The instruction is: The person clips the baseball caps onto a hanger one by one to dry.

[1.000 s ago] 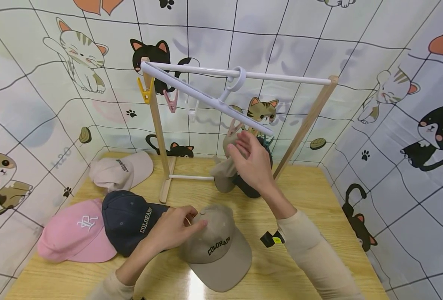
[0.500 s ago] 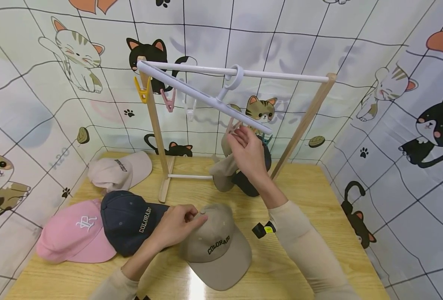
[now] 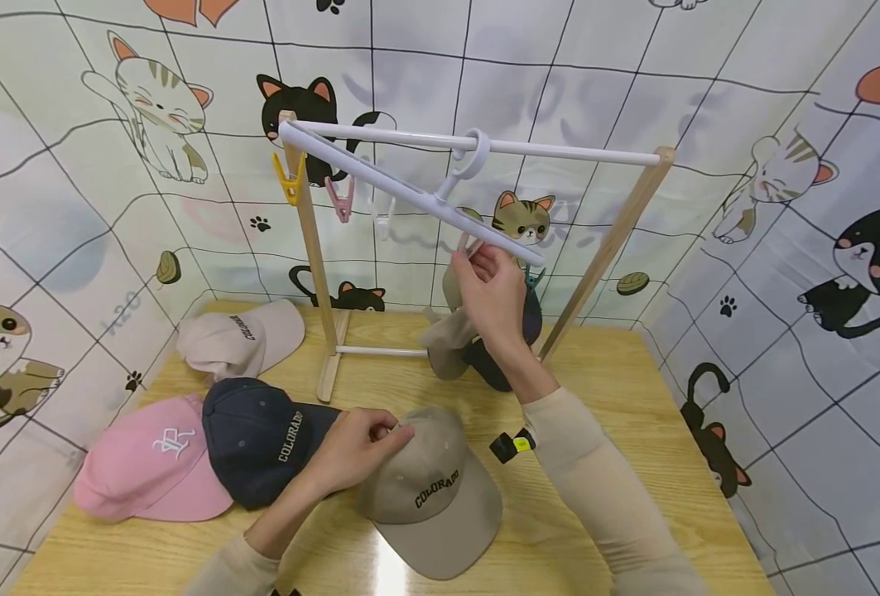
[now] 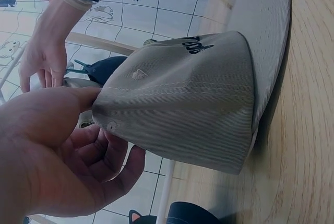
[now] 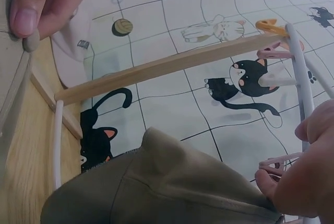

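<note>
Cap (image 3: 434,497) pinched by left fingers (image 3: 375,419), right hand (image 3: 493,296) raised

The right hand (image 3: 493,294), earlier loosely spread near the pink clip (image 5: 274,165) under the hanger (image 3: 398,189), has closed in and now pinches it; its sleeve (image 3: 596,488) has shifted left.

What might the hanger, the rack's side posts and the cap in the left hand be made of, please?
Hanger: probably plastic, smooth, with a moulded look.
Side posts: likely wood, matte, given tan colour and squared edges.
Taupe cap: woven fabric, perhaps cotton, matte, showing fine ribs and stitching.
</note>
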A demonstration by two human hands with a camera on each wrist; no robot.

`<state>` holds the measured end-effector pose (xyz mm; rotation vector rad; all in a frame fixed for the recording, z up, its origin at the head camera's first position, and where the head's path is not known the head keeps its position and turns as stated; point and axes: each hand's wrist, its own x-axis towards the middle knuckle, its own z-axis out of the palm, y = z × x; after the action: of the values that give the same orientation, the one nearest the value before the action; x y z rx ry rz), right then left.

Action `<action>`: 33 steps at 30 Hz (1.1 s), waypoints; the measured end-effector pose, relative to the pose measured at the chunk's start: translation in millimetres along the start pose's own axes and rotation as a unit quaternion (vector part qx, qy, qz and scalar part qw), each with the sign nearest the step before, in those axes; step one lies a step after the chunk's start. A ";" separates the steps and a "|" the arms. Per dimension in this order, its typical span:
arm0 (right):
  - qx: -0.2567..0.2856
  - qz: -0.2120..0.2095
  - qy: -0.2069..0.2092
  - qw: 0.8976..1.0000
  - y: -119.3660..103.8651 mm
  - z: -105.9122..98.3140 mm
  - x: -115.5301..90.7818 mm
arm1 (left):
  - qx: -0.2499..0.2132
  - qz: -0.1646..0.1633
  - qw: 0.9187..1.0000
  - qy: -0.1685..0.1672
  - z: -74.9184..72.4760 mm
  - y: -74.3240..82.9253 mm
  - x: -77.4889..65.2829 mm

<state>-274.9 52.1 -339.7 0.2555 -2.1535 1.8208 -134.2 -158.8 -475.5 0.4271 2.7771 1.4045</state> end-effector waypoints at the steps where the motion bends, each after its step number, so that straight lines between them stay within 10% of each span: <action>1: 0.003 0.001 0.009 1.000 0.1 1.0 1.1 | -0.001 0.000 1.000 0.000 0.2 0.0 0.1; 16: -0.009 -0.002 0.114 0.993 4.1 -1.1 16.1 | -0.012 0.011 1.000 0.001 1.9 2.1 0.1; 33: 0.024 0.023 0.080 0.996 5.5 -12.6 22.9 | -0.031 0.021 0.999 -0.014 2.1 5.5 2.1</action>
<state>-296.6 66.9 -335.0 0.0690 -2.0240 1.8524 -134.7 -153.5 -472.1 0.5021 2.7090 1.4770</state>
